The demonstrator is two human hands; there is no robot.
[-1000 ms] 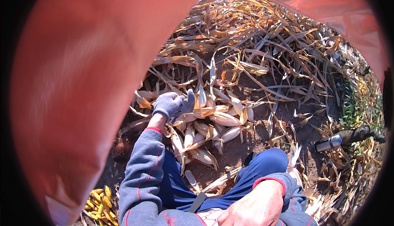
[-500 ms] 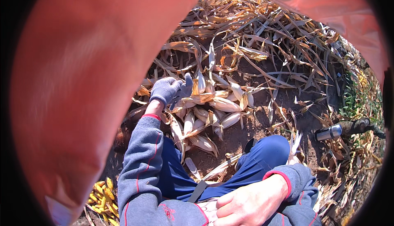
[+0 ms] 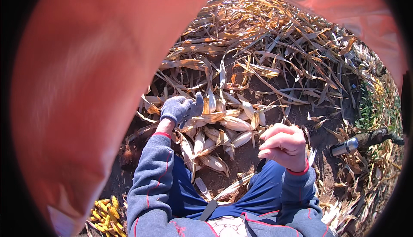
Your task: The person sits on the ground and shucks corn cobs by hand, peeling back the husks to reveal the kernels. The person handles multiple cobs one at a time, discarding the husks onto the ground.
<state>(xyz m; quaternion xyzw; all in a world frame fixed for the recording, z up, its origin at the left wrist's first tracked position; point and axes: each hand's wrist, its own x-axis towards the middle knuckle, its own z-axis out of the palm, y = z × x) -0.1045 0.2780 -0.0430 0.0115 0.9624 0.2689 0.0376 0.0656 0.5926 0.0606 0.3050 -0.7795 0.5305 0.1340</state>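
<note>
Head view: gloved left hand (image 3: 175,108) was at the left edge of the corn (image 3: 236,124), which lay in husks, heaped on the soil (image 3: 241,161). One gloved digit stuck up apart; couldn't tell whether the others gripped anything. Bare right hand (image 3: 285,145) was raised above the right knee (image 3: 271,177), off the corn's right edge, fingers curled toward the thumb; couldn't tell if pinching anything. Yellow cobs (image 3: 103,216) lay lower left, flask (image 3: 345,147) far right, dry stalks (image 3: 266,26) beyond the corn.
</note>
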